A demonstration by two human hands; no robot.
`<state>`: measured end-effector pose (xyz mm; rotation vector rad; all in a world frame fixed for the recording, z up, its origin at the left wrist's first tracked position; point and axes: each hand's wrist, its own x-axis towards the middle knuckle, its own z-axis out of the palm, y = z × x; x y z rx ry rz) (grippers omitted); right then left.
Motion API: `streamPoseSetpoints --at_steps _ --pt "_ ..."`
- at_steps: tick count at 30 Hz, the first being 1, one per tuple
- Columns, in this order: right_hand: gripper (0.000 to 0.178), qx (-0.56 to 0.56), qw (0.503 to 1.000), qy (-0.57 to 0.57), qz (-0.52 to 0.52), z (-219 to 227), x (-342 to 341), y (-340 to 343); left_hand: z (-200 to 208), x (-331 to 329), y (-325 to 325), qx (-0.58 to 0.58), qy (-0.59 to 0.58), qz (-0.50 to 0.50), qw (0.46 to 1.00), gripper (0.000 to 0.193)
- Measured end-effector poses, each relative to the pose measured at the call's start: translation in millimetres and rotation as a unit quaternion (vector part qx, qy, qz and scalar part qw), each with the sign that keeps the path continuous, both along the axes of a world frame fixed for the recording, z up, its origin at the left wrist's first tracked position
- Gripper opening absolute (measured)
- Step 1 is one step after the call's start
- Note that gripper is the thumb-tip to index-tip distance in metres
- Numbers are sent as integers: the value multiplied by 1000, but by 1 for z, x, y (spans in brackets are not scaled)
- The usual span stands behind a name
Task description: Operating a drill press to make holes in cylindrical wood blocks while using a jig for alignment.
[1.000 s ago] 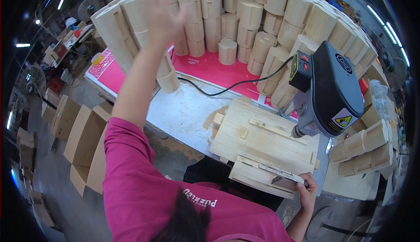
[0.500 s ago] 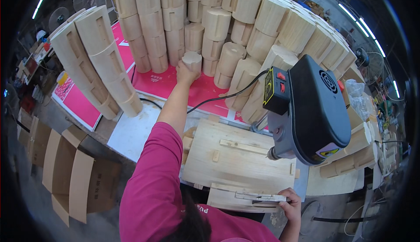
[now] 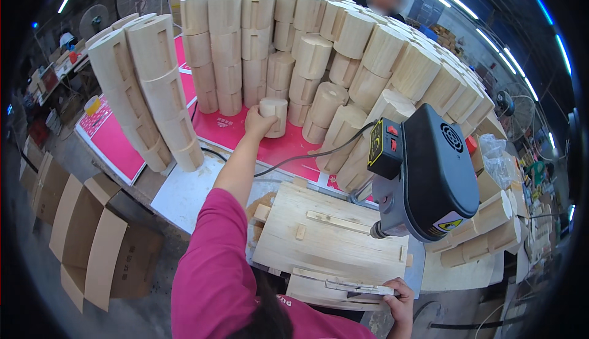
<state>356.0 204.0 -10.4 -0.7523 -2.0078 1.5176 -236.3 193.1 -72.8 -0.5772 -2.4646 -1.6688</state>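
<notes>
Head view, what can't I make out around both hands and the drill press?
All in the head view:
- Left hand: far fingers, hidden behind the wooden cylinder.
- Pale strip: right end, partly covered by the right hand.
- Drill press: column, mostly hidden by the black housing.
- Chuck: tip too small to tell.

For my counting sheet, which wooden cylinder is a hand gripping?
The single, unstacked cylinder in front of the stacks; the left hand grips only this one.

Left hand (image 3: 261,122) has dropped from up by the tall left stack (image 3: 161,87), moving rightward onto the short wooden cylinder (image 3: 280,111), its grip now wrapped further across the near face.
</notes>
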Motion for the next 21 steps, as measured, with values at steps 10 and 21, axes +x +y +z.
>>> streamPoseSetpoints --at_steps 10,21 --pt "23 78 996 -43 -24 7 -1 -9 87 124 -155 182 -193 -260 928 36" --pt "17 86 995 -29 35 -8 -33 31 121 253 -156 -198 -95 -559 800 41"
